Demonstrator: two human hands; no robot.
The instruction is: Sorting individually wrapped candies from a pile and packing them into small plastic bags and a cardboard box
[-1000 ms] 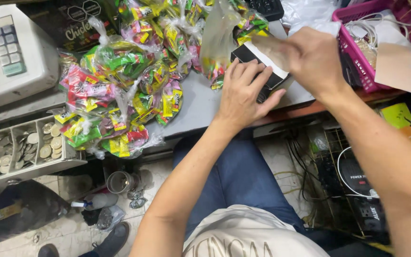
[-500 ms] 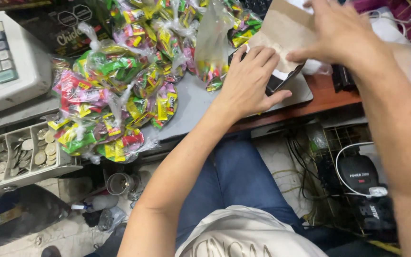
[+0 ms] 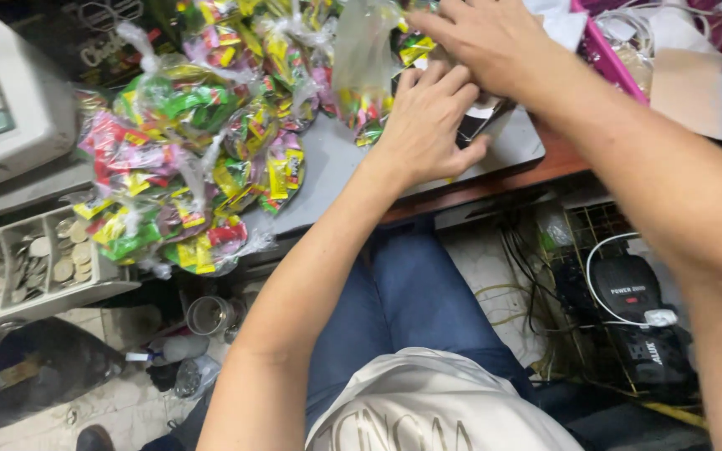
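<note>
Pressing flat on a dark, mostly hidden phone (image 3: pixel 476 125), left hand (image 3: pixel 428 125), right hand (image 3: pixel 486 38) overlapping above, fingers spread, clear candy bag (image 3: pixel 361 63) beside.

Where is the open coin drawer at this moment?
In the head view, the coin drawer sits at the far left, below the cash register and beside the candy bags, away from both hands.
</note>
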